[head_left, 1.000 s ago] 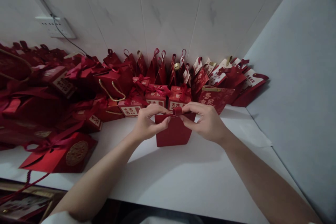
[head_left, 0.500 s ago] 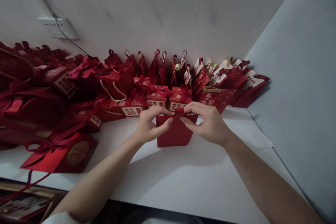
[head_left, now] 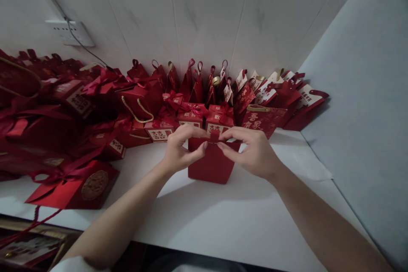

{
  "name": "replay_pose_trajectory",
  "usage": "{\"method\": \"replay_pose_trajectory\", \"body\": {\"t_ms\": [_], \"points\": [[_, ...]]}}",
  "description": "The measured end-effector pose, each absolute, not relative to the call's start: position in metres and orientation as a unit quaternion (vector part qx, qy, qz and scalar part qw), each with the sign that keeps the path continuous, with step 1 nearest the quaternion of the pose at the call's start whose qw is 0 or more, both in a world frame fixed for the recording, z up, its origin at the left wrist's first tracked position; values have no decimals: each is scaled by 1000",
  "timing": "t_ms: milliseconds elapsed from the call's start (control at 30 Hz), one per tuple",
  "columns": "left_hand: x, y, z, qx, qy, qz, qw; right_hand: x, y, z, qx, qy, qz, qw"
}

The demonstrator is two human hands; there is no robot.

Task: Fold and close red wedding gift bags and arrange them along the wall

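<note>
A plain red gift box with a narrow top edge stands on the white table in front of me. At the middle of that edge is a short red ribbon loop. My left hand is at the left of the loop, thumb in front and forefinger over the top edge. From the right, my right hand grips the top in the same way, its thumb and forefinger close to the ribbon. The fingertips partly cover the top edge, and the far side of the box is hidden.
Behind stand several red boxes with double-happiness labels and a row of ribbon-looped bags along the wall. A red bow-tied box lies front left. The white tabletop meets a pale wall at right.
The box's lower part has come slightly toward me. My fingers have shifted a little at the ribbon loop, which now looks flatter; both hands stay at the top edge.
</note>
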State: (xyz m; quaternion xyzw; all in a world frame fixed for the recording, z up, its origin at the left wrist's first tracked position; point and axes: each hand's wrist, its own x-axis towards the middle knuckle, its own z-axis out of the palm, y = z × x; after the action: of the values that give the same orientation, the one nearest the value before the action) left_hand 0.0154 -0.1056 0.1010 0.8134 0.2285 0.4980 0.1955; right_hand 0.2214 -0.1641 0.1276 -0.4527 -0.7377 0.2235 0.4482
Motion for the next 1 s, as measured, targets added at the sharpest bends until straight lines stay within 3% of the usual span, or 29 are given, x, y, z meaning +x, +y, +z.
{"method": "replay_pose_trajectory", "body": {"t_ms": [133,200,333,400,533,633,800,1000], "points": [[6,-91,106,743,307,555,212,233,-170,137,-386,-663,526,368],[-4,-81,114,723,322,539,287,237,-172,140,-366,-644,564,365],[-23,-79,141,756,271,391,449,238,-163,133,-442,-618,544,356],[-25,-96,154,809,274,329,403,237,-153,121,-494,-608,514,350],[-8,-137,175,891,398,179,125,230,-131,83,-497,-661,391,404],[4,-142,186,902,413,125,21,219,-126,49,-408,-648,478,431],[9,-126,195,895,435,95,-11,204,-136,5,-409,-579,543,450],[9,-145,244,904,414,105,20,211,-141,0,-421,-575,563,419]]}}
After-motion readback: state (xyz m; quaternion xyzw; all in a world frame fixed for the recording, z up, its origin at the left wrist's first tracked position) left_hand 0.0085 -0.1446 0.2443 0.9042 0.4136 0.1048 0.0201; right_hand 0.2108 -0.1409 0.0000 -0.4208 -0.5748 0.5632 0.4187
